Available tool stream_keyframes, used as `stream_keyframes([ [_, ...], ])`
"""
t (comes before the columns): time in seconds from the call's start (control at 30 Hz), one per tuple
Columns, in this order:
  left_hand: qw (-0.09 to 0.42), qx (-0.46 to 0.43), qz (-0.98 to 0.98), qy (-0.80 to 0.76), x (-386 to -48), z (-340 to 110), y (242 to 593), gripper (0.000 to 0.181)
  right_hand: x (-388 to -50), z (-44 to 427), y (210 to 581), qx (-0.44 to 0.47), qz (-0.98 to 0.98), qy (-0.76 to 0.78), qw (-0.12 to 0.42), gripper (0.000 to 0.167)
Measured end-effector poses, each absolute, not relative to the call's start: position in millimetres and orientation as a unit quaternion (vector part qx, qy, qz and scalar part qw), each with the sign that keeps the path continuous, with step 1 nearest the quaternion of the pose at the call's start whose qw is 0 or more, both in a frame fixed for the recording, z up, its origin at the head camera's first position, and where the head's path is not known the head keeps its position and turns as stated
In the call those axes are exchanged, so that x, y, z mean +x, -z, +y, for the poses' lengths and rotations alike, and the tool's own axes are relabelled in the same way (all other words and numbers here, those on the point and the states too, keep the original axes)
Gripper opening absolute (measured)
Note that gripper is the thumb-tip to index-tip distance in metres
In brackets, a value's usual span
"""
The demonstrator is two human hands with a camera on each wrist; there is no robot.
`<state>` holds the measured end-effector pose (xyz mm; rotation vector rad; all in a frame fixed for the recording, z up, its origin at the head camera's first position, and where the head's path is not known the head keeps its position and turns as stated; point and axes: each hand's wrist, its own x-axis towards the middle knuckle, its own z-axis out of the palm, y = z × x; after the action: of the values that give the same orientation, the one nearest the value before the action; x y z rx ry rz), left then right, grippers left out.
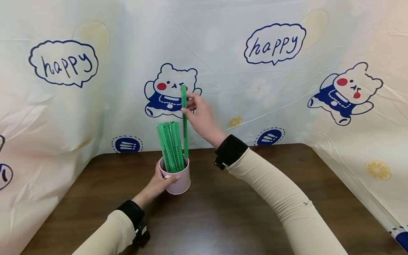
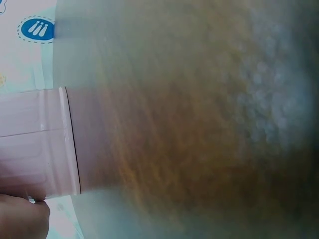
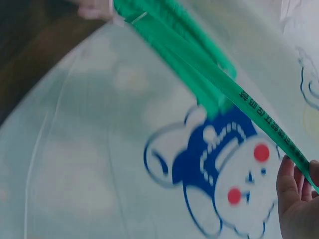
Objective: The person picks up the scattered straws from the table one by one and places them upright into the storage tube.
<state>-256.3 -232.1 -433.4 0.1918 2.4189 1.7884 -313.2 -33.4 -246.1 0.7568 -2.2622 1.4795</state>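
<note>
A pink cup (image 1: 180,182) stands on the table, filled with a bundle of slim green wrapped straws (image 1: 170,147). My left hand (image 1: 154,186) grips the cup from its left side, thumb across the front; in the left wrist view the cup's wall (image 2: 30,144) and part of that hand (image 2: 22,219) show. Above the cup, my right hand (image 1: 204,117) pinches one green wrapped straw (image 1: 185,132) near its top. This straw hangs nearly upright, its lower end by the cup's right rim. Black print runs along the held straw (image 3: 227,88) in the right wrist view.
The brown wooden table (image 1: 223,212) extends around the cup. Behind it and at both sides hangs a pale curtain (image 1: 220,60) printed with bears and "happy" bubbles, close to the table's back edge.
</note>
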Motion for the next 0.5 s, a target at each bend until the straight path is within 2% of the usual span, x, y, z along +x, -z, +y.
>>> stream_keyframes([
  [0.27,0.069,0.070,0.797,-0.596,-258,-231,435,0.103,-312,-56,294,0.270,-0.816,-0.503,0.091,0.043],
  [0.5,0.065,0.067,0.797,-0.597,-255,-233,437,0.102,-311,-66,330,0.249,-0.832,-0.492,0.061,0.046],
])
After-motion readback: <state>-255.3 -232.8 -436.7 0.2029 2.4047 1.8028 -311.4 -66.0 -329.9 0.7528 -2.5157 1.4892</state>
